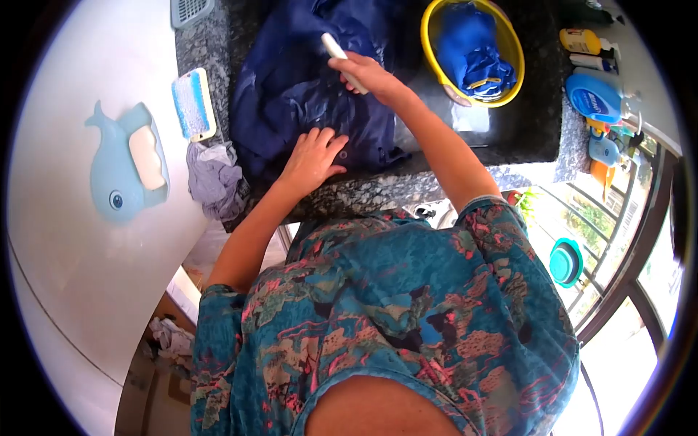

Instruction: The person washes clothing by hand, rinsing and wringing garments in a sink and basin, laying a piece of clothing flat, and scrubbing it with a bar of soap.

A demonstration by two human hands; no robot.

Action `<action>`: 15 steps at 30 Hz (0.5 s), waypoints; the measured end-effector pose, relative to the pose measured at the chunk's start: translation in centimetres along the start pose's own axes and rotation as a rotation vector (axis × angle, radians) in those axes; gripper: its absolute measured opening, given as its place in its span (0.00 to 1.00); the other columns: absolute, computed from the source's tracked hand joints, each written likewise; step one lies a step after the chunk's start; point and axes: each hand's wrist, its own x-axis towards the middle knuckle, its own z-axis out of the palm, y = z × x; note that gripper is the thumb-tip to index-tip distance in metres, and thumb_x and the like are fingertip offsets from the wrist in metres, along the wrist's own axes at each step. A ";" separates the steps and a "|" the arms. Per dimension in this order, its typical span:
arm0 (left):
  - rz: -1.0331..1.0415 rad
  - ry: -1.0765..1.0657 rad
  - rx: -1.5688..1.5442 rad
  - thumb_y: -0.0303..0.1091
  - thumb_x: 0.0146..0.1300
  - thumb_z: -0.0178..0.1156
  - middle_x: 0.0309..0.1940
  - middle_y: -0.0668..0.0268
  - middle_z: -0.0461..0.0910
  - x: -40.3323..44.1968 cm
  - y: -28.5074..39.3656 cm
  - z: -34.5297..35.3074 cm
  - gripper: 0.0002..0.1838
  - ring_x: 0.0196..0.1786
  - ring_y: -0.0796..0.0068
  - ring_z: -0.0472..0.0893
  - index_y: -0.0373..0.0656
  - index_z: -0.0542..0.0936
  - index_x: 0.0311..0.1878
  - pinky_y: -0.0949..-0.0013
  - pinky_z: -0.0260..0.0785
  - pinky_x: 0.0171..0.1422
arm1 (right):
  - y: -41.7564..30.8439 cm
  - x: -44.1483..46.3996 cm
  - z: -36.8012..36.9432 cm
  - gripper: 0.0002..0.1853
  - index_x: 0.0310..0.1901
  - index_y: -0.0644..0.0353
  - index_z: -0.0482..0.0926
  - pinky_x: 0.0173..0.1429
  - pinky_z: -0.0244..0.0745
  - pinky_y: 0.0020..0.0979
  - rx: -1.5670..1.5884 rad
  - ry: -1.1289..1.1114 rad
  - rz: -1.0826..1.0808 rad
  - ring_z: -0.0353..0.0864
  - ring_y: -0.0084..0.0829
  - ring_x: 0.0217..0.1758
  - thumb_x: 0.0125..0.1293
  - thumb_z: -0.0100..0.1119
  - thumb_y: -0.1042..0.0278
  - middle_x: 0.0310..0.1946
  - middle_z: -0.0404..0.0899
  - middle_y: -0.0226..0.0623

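Wall at left: A light-blue whale-shaped holder [116, 182] carries a white bar [147, 158] against the pale wall [65, 269].
Tabletop edge: A blue-and-white block [192, 106] with a pale rim lies just beside a crumpled grey cloth [214, 185] on the speckled stone tabletop [418, 185].
Dark-blue garment: Wet and rumpled, the garment [280, 87] spreads over a dark surface directly in front of the person, near the tabletop's front edge.
Left hand: Palm down on the garment's near part, the left hand [314, 158] rests with its fingers apart — clasping nothing.
Right hand: Clamped around a pale stick-shaped tool [333, 45], the right hand [366, 76] is over the garment — whether the tool touches the fabric cannot be told.
Yellow basin: Bright-blue cloth [465, 40] sits bunched inside the yellow basin [427, 47], right of the garment.
Far right: A teal bowl [566, 262] shows near the window bars, below a blue bottle [592, 99] among other bottles.
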 end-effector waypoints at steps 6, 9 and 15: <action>0.041 -0.016 0.014 0.42 0.42 0.75 0.55 0.59 0.68 0.2 -0.4 -0.2 0.39 0.56 0.57 0.69 0.45 0.73 0.61 0.58 0.64 0.58 | -0.2 -3.7 -1.8 0.39 0.67 0.65 0.61 0.56 0.75 0.45 0.971 -0.589 -0.206 0.78 0.41 0.47 0.66 0.52 0.41 0.46 0.76 0.48; 0.102 0.039 0.032 0.39 0.47 0.72 0.53 0.61 0.70 0.3 -1.2 0.9 0.32 0.52 0.59 0.71 0.46 0.75 0.58 0.60 0.65 0.55 | 0.3 -3.4 -1.4 0.41 0.68 0.66 0.60 0.57 0.73 0.48 1.050 -0.640 -0.280 0.78 0.41 0.49 0.66 0.53 0.39 0.48 0.75 0.49; 0.140 0.160 0.035 0.28 0.52 0.66 0.42 0.64 0.74 1.2 -1.8 1.8 0.18 0.45 0.60 0.75 0.44 0.77 0.48 0.61 0.69 0.49 | 0.1 -3.0 -1.4 0.38 0.63 0.68 0.65 0.58 0.75 0.47 1.094 -0.602 -0.270 0.79 0.43 0.48 0.66 0.53 0.40 0.46 0.77 0.50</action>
